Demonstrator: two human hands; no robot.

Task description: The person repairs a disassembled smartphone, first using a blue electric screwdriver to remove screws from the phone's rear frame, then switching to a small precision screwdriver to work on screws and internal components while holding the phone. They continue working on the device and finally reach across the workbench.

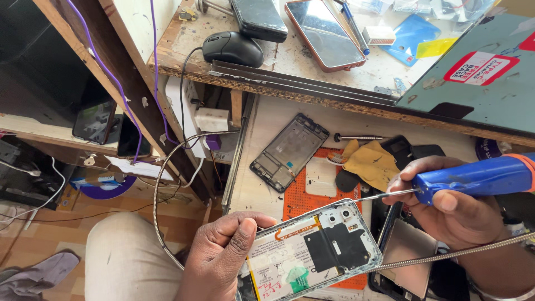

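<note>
Opened white-framed smartphone, back cover off, over pull-out tray | left hand clamps its lower-left edge | right hand closed around blue-handled screwdriver, tip near camera corner | likely light, rigid, fragile inside: grip frame edges only, off battery and board.

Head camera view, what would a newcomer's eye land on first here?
First, the opened phone at bottom centre, back cover off with battery and black shield plate showing, gripped by the left hand. Next, the blue-handled screwdriver in the right hand, its thin tip pointing at the phone's top edge. Behind them a bare phone frame lies on the lower shelf beside an orange mat, and a black mouse sits on the upper bench.
</note>
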